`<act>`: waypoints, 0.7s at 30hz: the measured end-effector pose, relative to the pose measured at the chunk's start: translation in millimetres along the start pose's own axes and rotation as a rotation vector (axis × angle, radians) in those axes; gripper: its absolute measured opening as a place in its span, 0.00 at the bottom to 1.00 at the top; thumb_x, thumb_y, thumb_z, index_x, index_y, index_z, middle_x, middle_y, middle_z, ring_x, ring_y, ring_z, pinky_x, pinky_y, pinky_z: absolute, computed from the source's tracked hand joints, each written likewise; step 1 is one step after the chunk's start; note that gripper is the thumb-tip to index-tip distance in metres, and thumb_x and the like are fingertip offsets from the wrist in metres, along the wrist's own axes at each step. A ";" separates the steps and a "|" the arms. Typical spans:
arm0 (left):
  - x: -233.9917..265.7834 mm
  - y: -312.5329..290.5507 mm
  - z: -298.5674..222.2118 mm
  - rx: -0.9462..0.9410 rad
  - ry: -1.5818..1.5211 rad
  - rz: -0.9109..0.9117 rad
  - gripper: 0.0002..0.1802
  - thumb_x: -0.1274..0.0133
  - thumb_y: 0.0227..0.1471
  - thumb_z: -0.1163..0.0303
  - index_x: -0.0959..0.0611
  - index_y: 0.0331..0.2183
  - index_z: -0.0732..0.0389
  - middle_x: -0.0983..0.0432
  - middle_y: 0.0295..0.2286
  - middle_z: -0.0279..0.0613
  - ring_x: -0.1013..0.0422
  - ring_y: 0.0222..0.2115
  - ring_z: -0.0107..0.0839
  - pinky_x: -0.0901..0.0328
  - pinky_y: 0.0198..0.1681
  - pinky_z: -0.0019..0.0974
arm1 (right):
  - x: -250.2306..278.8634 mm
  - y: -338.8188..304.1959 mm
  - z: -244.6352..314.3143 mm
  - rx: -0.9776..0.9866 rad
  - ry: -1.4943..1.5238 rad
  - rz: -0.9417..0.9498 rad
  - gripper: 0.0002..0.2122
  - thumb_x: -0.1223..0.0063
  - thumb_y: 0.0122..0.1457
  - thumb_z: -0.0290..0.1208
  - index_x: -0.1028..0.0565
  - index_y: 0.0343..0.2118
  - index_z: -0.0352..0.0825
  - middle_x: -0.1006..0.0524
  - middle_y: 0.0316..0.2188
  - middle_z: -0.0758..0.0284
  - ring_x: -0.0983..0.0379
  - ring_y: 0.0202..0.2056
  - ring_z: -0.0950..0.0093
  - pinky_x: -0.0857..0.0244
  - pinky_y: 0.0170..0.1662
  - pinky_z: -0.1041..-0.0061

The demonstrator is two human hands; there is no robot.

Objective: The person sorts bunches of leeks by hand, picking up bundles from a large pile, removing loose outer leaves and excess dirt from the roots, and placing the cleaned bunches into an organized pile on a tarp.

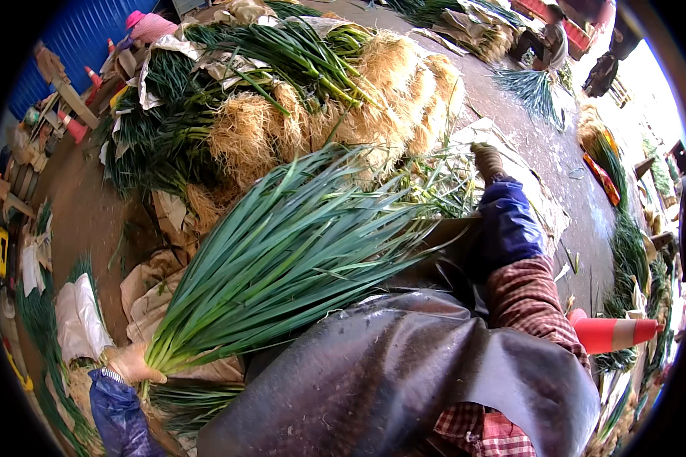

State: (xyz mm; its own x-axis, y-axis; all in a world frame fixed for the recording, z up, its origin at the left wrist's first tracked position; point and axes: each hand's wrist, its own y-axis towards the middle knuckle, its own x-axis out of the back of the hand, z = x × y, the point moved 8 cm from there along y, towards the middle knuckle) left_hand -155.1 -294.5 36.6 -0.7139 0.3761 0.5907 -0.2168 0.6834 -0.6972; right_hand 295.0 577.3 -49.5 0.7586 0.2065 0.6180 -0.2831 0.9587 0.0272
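My left hand (129,362), in a tan glove with a blue sleeve cover, is closed around the pale lower end of a large bunch of green onions (290,236). The long leaves fan out to the upper right, across the front of my dark apron (373,365). Stretched forward on the right, my right hand (488,161) wears a brownish glove; its fingers look closed, and whatever they hold is hidden. Loose leaf trimmings (442,183) lie just left of it. Beneath my right forearm is a dark brown edge (453,238), partly covered by leaf tips.
A high heap of green onions with straw-coloured roots (404,91) stands ahead. More bunches (629,251) line the right side. An orange cone (613,332) lies near my right elbow; another cone (73,126) stands far left. Two people (549,46) (151,27) are farther off.
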 end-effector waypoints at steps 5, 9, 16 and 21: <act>-4.2 -20.7 -4.8 0.097 -0.041 0.014 0.42 0.30 0.31 0.60 0.28 0.51 0.60 0.23 0.42 0.47 0.28 0.42 0.38 0.36 0.48 0.34 | -74.4 -137.9 174.9 0.196 0.037 0.535 0.15 0.38 0.53 0.37 0.22 0.39 0.31 0.21 0.27 0.69 0.28 0.28 0.84 0.33 0.32 0.82; 12.1 -12.1 -13.1 0.041 0.087 -0.024 0.45 0.31 0.30 0.57 0.28 0.52 0.59 0.24 0.43 0.50 0.29 0.44 0.42 0.37 0.50 0.36 | -141.9 -198.2 238.1 0.771 0.054 0.626 0.21 0.40 0.54 0.37 0.26 0.50 0.32 0.20 0.41 0.63 0.26 0.44 0.78 0.31 0.48 0.77; 9.3 -10.8 4.9 0.112 0.155 -0.022 0.44 0.31 0.30 0.55 0.27 0.51 0.59 0.23 0.41 0.51 0.28 0.43 0.44 0.36 0.49 0.38 | -203.9 -236.6 246.4 0.371 -0.051 0.822 0.13 0.41 0.52 0.32 0.22 0.39 0.32 0.21 0.24 0.70 0.28 0.26 0.80 0.33 0.31 0.77; 5.0 -7.5 -6.2 0.153 -0.004 0.025 0.41 0.31 0.31 0.55 0.25 0.49 0.60 0.22 0.38 0.48 0.27 0.40 0.40 0.35 0.47 0.37 | -184.8 -218.3 219.3 0.213 0.198 0.722 0.09 0.40 0.53 0.32 0.21 0.35 0.35 0.24 0.22 0.75 0.32 0.24 0.85 0.37 0.26 0.82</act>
State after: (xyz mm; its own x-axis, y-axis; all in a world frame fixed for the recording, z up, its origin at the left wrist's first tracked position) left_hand -152.9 -293.9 47.3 -0.7232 0.3891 0.5705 -0.2970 0.5705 -0.7657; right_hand 87.9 286.9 2.7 0.4284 0.8157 0.3886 -0.8382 0.5194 -0.1662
